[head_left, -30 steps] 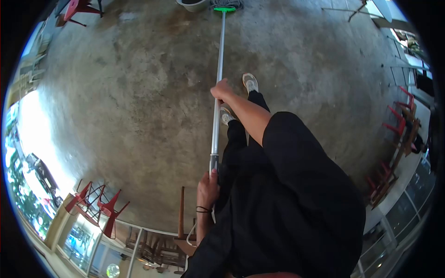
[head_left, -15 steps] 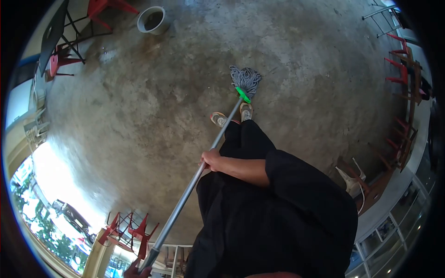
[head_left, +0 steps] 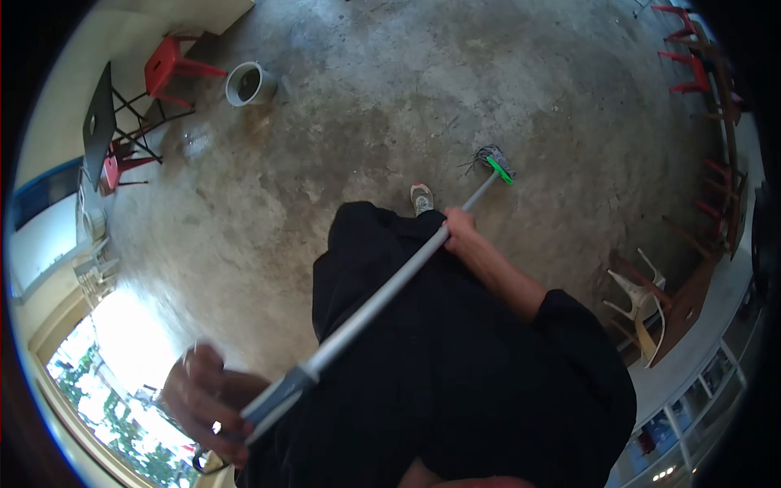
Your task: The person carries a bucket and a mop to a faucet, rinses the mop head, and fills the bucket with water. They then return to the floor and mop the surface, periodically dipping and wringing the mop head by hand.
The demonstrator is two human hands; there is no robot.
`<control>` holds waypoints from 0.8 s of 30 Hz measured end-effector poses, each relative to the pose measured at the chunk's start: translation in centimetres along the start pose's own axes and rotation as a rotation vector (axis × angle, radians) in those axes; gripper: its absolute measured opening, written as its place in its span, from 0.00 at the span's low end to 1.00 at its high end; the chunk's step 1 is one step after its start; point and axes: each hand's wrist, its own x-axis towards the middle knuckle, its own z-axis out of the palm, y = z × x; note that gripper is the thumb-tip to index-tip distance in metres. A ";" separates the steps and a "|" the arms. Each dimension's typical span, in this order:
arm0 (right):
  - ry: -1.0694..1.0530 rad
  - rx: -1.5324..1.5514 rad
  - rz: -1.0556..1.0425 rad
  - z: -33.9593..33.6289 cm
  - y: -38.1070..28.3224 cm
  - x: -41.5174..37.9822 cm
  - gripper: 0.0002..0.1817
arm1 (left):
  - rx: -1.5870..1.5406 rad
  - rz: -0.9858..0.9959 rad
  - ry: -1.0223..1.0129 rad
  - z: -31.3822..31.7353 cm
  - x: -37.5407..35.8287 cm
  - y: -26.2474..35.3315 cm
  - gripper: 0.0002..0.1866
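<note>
A mop (head_left: pixel 374 305) with a pale grey pole crosses in front of my body on a slant. Its bright green clamp (head_left: pixel 500 170) and grey string head (head_left: pixel 491 154) are on the floor ahead, right of my shoe (head_left: pixel 421 198). My right hand (head_left: pixel 460 227) is closed around the lower part of the pole. At lower left, my left hand (head_left: pixel 203 398), slightly blurred, has its fingers curled about the grey grip at the pole's top end. Part of that grip is hidden by the fingers.
A pale bucket (head_left: pixel 250 84) stands on the concrete floor (head_left: pixel 342 122) at upper left. Near it are a red stool (head_left: pixel 171 69) and a dark folding table (head_left: pixel 98 122). Red chairs (head_left: pixel 691 73) line the right side, and a cream chair (head_left: pixel 639 297) sits lower right.
The mop head has moved right and slightly down in view, its strings bunching up. Both hands have risen with the pole, the right one shifting right. Only one shoe shows now.
</note>
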 end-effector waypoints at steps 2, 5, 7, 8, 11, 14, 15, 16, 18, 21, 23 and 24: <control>-0.038 0.216 0.032 -0.4 -1.3 2.9 0.10 | -0.198 0.062 0.053 0.9 3.3 -4.3 0.14; -0.200 0.587 0.097 1.0 -2.1 7.1 0.14 | -0.713 -0.039 -0.087 0.1 8.0 -10.4 0.18; -0.310 0.709 0.121 3.6 -3.1 7.5 0.17 | -0.681 -0.057 -0.023 -1.7 9.5 -13.1 0.20; -0.352 0.673 0.160 5.7 -3.6 8.2 0.15 | -0.688 -0.054 -0.061 -3.4 10.4 -14.7 0.20; -0.478 0.565 0.219 13.6 -5.8 11.2 0.11 | -0.666 -0.043 -0.163 -9.5 12.8 -19.2 0.20; -0.589 0.479 0.200 24.9 -10.8 13.4 0.08 | -0.498 -0.031 -0.089 -17.2 16.4 -22.4 0.20; -0.527 0.492 0.203 28.9 -12.7 11.9 0.06 | -0.439 -0.043 0.027 -20.3 17.2 -23.4 0.21; -0.465 0.499 0.206 33.0 -14.7 10.2 0.05 | -0.433 -0.047 -0.006 -23.8 17.9 -24.1 0.21; -0.511 0.425 0.176 41.0 -17.6 9.6 0.04 | -0.387 -0.038 -0.073 -31.0 19.3 -25.0 0.21; -0.648 0.338 0.069 53.9 -19.3 7.8 0.05 | -0.290 -0.042 -0.184 -39.4 22.0 -23.3 0.21; -0.719 0.299 0.142 61.7 -22.3 3.1 0.05 | -0.228 -0.045 -0.271 -43.8 24.0 -22.2 0.21; -0.785 0.289 0.163 65.6 -23.9 2.1 0.04 | -0.225 -0.066 -0.380 -44.4 25.8 -22.1 0.18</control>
